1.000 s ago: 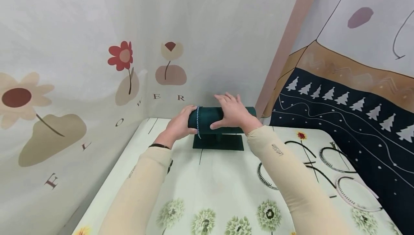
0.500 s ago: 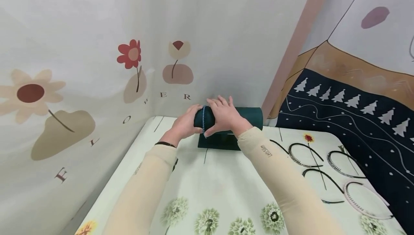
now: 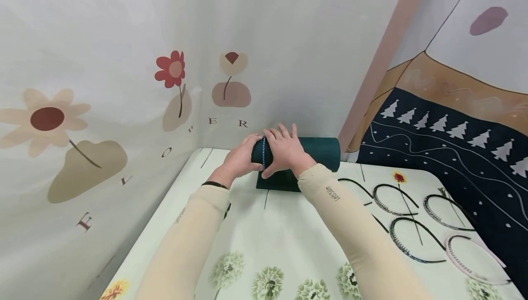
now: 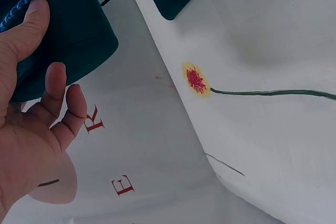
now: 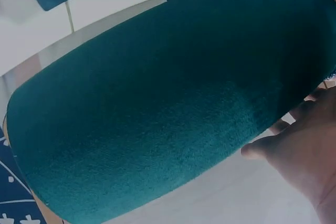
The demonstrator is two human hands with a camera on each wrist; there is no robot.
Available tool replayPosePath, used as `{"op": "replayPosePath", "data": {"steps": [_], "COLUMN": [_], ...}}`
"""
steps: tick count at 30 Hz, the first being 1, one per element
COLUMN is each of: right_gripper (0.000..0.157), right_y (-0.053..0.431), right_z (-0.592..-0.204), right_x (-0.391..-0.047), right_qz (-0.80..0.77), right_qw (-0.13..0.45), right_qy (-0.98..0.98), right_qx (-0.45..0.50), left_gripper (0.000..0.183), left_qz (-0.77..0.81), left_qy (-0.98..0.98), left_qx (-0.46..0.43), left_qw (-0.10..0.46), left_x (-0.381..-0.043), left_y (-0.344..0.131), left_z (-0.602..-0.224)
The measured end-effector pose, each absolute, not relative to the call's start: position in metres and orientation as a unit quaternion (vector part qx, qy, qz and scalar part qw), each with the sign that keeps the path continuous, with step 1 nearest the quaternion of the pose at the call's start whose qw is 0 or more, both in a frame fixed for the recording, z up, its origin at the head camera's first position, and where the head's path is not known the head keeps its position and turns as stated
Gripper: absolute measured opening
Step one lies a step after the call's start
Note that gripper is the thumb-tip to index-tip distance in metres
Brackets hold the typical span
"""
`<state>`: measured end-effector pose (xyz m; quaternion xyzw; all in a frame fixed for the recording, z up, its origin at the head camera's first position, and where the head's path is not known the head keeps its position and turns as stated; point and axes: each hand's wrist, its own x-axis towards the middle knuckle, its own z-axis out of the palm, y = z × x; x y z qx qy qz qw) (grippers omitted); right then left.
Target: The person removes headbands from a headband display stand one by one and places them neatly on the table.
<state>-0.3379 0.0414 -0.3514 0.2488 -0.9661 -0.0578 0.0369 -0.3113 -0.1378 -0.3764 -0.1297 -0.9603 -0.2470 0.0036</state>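
Observation:
A blue braided headband [image 3: 264,152] sits around the left end of a dark green velvet cylinder stand [image 3: 319,151]. My left hand [image 3: 241,158] grips the headband at that end, its thumb on the front and fingers over the top. In the left wrist view, my thumb presses against the braid [image 4: 23,10], while the outer fingers stand off loosely. Just right of the band, my right hand [image 3: 284,149] rests over the cylinder. Its fingers are fairly straight and spread, with the thumb low on the front near the band. The headband's far side is hidden.
Several black toothed headbands [image 3: 416,240] and a pale pink one [image 3: 474,258] lie on the right of the flower-print tabletop [image 3: 264,236]. A patterned curtain [image 3: 288,52] hangs close behind the stand. The stand's flat base [image 3: 277,183] is partly covered by my right hand.
My right hand has slid left along the cylinder to beside the headband. My left hand stays at the stand's left end. The head view has turned slightly left.

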Motion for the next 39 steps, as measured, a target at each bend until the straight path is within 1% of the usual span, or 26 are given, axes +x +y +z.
{"op": "replayPosePath", "data": {"steps": [5, 14, 20, 32, 39], "right_gripper": [0.141, 0.133, 0.131, 0.134, 0.132], "right_y": [0.039, 0.040, 0.048, 0.067, 0.080], "right_z": [-0.355, -0.358, -0.358, -0.354, -0.350], "right_x": [-0.339, -0.341, -0.344, -0.344, -0.344], "right_qz": [-0.056, -0.064, -0.067, -0.066, -0.049], "right_qw": [0.043, 0.051, 0.045, 0.029, 0.022], "right_qy": [-0.969, -0.969, -0.971, -0.974, -0.976], "right_qx": [0.239, 0.232, 0.226, 0.217, 0.210], "left_gripper": [0.096, 0.097, 0.097, 0.097, 0.098], "left_qz": [-0.246, -0.245, -0.251, -0.264, -0.265], "left_qy": [-0.961, -0.962, -0.960, -0.957, -0.958], "left_qx": [-0.128, -0.124, -0.121, -0.115, -0.113], "left_qw": [0.001, 0.000, 0.001, -0.009, -0.009], "left_x": [-0.312, -0.314, -0.313, -0.311, -0.310], "left_y": [-0.137, -0.137, -0.137, -0.136, -0.135], "left_z": [-0.377, -0.378, -0.378, -0.376, -0.376]}}
